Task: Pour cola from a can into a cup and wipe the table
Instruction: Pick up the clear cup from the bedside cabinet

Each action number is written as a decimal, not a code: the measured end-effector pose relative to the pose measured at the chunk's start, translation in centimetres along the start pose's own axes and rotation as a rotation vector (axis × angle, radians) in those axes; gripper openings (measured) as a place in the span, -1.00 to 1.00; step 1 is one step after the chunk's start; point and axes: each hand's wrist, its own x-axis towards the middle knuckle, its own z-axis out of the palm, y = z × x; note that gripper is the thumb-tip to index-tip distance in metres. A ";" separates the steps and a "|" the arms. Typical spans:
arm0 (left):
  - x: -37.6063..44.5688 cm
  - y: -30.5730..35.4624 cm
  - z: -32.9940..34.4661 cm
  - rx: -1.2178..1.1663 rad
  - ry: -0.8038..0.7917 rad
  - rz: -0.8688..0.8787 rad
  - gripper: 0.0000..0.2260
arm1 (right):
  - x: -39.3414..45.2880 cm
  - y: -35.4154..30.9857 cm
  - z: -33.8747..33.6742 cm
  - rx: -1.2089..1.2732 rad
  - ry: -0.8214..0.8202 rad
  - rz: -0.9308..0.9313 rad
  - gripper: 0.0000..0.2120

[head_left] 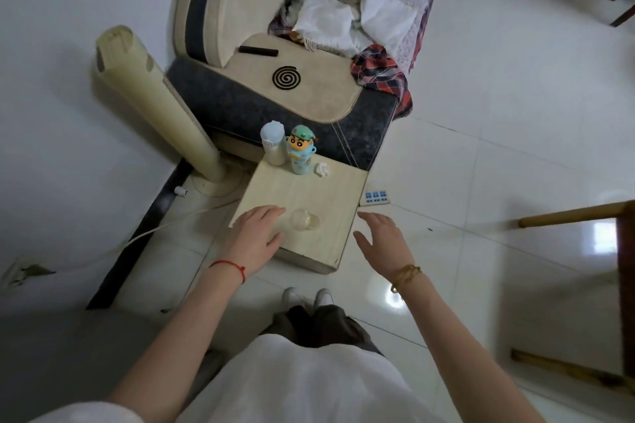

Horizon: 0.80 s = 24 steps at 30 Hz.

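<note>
Both your hands are empty and spread, fingers loose. Your left hand [256, 233] lies over the near left corner of the table [330, 189], just beside the cup [305, 219]; your right hand [381, 237] hovers off the table's near right edge, holding nothing.

The cup is clear plastic, upright near the front edge, and looks empty. No cola can shows plainly in view. At the far edge stand a white bottle [272, 142] and a cartoon-topped bottle [300, 149], touching or nearly so, and a crumpled tissue [322, 169] lies just right of them; that tissue is likely your wipe.

The step in hand looks like the start: steady the cup, then fetch the drink. A thin clear cup like this will be light and easy to tip, so close your left fingers around its lower wall, not its rim, and press it lightly to the table. Keep it where it is, but watch the near edge. Bring the drink in with your right hand from the far side, lifting clear of the two bottles so you do not knock them. Pour slowly onto the cup's inner wall to hold the foam down.
</note>
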 end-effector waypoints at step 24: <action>14.1 -8.6 20.8 -0.263 -0.135 -0.286 -0.24 | 15.6 8.7 17.8 0.523 -0.200 0.455 -0.65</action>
